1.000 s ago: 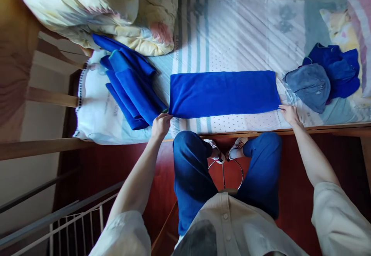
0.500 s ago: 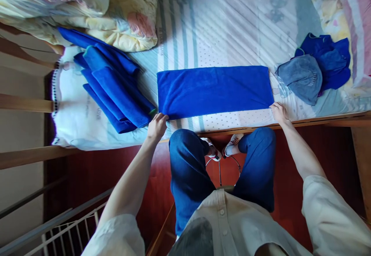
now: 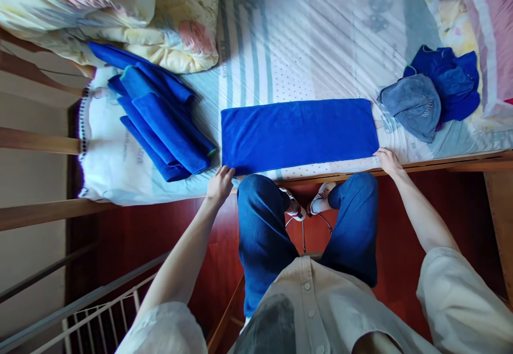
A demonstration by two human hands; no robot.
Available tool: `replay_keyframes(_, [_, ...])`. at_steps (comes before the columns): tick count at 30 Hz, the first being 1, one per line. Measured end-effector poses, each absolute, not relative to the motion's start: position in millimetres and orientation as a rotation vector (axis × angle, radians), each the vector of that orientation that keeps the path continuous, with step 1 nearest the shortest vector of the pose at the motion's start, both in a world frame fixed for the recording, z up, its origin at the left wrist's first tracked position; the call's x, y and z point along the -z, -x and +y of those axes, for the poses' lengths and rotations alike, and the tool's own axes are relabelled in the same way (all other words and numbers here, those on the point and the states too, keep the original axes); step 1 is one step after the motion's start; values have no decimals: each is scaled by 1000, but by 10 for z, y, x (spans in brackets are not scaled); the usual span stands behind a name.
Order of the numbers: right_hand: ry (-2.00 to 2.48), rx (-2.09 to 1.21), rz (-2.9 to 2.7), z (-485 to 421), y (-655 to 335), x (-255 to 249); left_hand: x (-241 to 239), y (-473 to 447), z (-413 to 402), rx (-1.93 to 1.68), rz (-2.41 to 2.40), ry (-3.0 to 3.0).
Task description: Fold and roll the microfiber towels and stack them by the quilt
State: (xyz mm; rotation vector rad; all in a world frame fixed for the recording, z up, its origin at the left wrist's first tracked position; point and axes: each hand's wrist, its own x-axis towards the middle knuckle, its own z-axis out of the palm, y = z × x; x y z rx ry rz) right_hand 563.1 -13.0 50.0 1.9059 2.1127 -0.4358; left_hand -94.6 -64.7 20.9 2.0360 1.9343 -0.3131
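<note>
A blue towel (image 3: 298, 135) lies flat on the bed as a long rectangle, its near edge close to the bed's edge. My left hand (image 3: 220, 184) pinches the towel's near left corner. At the near right corner, my right hand (image 3: 388, 160) has its fingers closed on the towel. To the left lies a pile of folded blue towels (image 3: 160, 124), stacked slantwise. On the right, a grey-blue cap-shaped cloth (image 3: 414, 105) rests against a crumpled blue cloth (image 3: 457, 81).
A yellow flowered quilt (image 3: 176, 39) is heaped at the back left of the bed (image 3: 320, 33). Pink bedding (image 3: 492, 39) stands at the right. Wooden bed rails (image 3: 40, 140) run along the left, and a white metal rack (image 3: 104, 316) stands below them.
The towel has been drawn slightly toward me, with both hands still at its near corners. The view has shifted a little.
</note>
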Motion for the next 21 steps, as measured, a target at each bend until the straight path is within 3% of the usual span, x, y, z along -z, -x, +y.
replay_keyframes(11, [-1871, 468, 2028, -107, -5517, -689, -338, 806, -614, 407, 1964, -1980])
replay_keyframes(16, [-1795, 516, 1723, 152, -5253, -905, -363, 779, -363, 455, 1919, -1917])
replay_keyframes(21, [-1839, 550, 1913, 533, -4438, -942, -353, 344, 41, -79, 1844, -2103])
